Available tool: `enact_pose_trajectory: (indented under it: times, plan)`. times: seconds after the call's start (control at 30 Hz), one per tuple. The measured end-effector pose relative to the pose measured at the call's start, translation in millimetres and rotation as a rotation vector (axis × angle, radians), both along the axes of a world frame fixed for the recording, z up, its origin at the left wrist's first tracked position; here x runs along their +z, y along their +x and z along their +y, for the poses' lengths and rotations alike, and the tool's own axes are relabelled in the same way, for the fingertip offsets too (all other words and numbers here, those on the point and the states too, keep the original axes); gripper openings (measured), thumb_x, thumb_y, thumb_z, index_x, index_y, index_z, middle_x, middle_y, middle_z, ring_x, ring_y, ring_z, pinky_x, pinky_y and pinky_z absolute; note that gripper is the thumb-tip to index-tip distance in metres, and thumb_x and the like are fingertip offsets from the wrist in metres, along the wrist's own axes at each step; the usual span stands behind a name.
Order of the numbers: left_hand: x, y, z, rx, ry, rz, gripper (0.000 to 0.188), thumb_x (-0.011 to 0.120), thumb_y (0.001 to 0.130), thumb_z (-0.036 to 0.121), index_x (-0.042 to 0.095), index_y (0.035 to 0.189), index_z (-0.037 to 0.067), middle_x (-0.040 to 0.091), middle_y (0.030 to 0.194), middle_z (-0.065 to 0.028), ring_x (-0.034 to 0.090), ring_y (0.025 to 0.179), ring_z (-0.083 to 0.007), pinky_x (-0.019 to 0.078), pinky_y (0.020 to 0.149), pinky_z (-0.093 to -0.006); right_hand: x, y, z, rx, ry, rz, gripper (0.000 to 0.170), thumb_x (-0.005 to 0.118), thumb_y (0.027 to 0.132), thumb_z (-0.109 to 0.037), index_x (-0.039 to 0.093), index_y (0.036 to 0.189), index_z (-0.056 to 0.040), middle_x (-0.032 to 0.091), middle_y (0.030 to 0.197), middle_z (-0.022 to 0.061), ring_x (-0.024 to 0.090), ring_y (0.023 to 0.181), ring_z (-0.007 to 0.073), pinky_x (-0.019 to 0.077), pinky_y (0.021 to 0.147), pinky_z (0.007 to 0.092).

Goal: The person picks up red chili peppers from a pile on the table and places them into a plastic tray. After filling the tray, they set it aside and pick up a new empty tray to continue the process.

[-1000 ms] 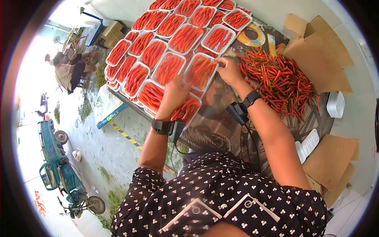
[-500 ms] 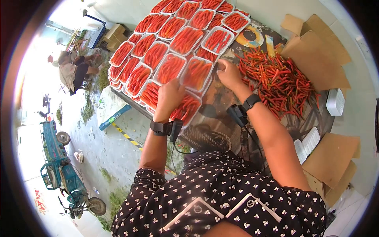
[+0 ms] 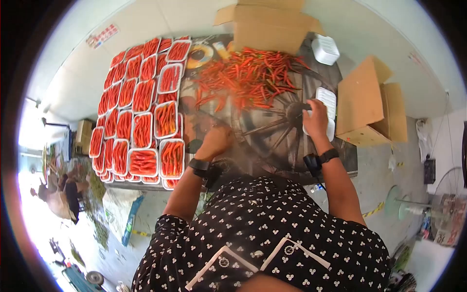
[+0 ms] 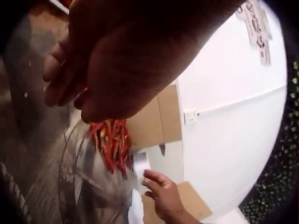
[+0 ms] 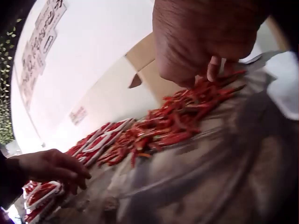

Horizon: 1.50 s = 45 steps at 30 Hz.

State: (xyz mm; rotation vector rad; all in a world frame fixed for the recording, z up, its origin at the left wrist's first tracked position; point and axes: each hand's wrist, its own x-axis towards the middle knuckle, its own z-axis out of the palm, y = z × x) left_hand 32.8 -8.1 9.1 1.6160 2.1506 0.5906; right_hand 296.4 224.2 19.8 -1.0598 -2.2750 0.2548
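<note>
In the head view, red chillies lie heaped at upper centre, and filled trays of them stand in stacked rows at upper left. The left hand, fingers loosely bent and gripping nothing, is over the tabletop at mid-frame, near the filled trays. The right hand, also empty with loosely bent fingers, is right of centre by white empty trays; contact with them cannot be told.
</note>
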Motion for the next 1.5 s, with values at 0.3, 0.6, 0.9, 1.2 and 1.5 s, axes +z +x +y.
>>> enact_pose_trajectory:
  times: [0.3,0.6,0.9,1.2,1.5]
  plan:
    - [-12,17,26,0.035,-0.161,0.053,0.025,0.061,0.077,0.026,0.057,0.091,0.006,0.065,0.085,-0.0195,0.062,0.084,-0.04,0.0474,0.074,-0.0493,-47,75,-6,-0.083,-0.076,-0.236,0.061,0.067,0.077,-0.035,0.052,0.128,-0.0059,0.037,0.143,0.0199,0.039,0.126,0.039,0.032,0.102,0.0508]
    - [2,64,45,-0.059,0.052,-0.021,0.031,0.064,0.077,0.021,0.059,0.104,0.007,0.061,0.104,-0.0175,0.06,0.094,-0.036,0.0484,0.079,-0.0444,-37,8,-59,0.189,-0.124,-0.364,0.054,0.069,0.075,-0.036,0.058,0.123,-0.0126,0.034,0.142,0.023,0.037,0.124,0.044,0.0376,0.096,0.0549]
    - [13,100,43,-0.144,-0.038,0.215,0.023,0.058,0.075,0.008,0.063,0.097,0.008,0.058,0.105,-0.0121,0.056,0.102,-0.0337,0.0498,0.083,-0.0427,-31,-12,-59,0.57,-0.227,-0.144,0.044,0.073,0.071,-0.021,0.063,0.112,-0.0103,0.051,0.131,0.0176,0.05,0.113,0.038,0.0443,0.094,0.0416]
    - [27,63,22,0.055,0.061,0.057,0.028,0.057,0.074,0.009,0.064,0.102,0.008,0.059,0.11,-0.0164,0.058,0.1,-0.036,0.0494,0.083,-0.0436,-42,-10,-71,0.704,-0.402,-0.034,0.041,0.069,0.075,-0.021,0.061,0.111,-0.0044,0.05,0.13,0.02,0.05,0.118,0.0353,0.0415,0.099,0.0414]
    - [37,-44,29,0.597,0.009,0.272,0.062,0.058,0.073,0.009,0.042,0.133,0.007,0.049,0.124,-0.0246,0.048,0.114,-0.0425,0.0414,0.097,-0.0475,-31,-12,-76,0.647,-0.36,-0.168,0.045,0.069,0.076,-0.023,0.058,0.115,-0.002,0.046,0.134,0.0197,0.051,0.117,0.0356,0.0432,0.097,0.0409]
